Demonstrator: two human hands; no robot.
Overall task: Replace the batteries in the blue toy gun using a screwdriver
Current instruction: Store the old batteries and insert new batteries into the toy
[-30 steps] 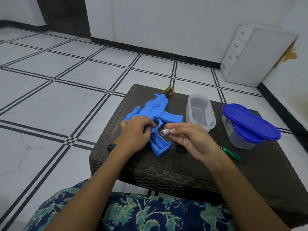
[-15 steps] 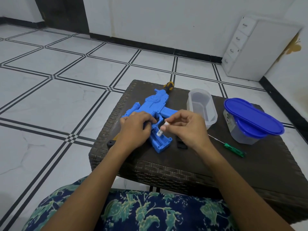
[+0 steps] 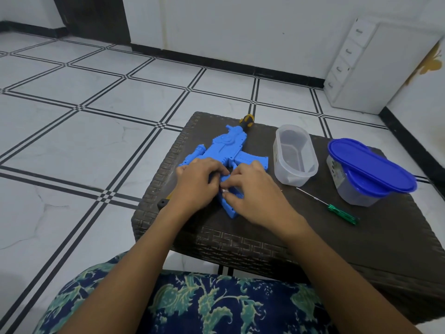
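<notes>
Head view: the gun [image 3: 231,150] is lying flat on the desk [image 3: 313,242], toward its left side, with one end pointing far and the other near. The left hand [image 3: 196,186] is lying over the gun's left part, fingers curled down and gripping the body. The right hand [image 3: 252,194] is sitting just beside it over the gun's near end. Its fingertips [image 3: 232,179] are pinching a small white thing against the blue plastic, probably a battery [image 3: 225,189], though little of it is showing. The two hands are touching or nearly touching there.

A green-handled screwdriver [image 3: 342,214] is lying on the desk to the right of the right hand, apart from it. A clear open tub [image 3: 295,155] is standing just right of the gun. Farther right, a lidded tub [image 3: 370,169] is carrying a second blue lid askew on top. A black-and-yellow knob [image 3: 246,119] is showing at the gun's far end. A small black piece [image 3: 162,203] is sitting at the desk's left edge.
</notes>
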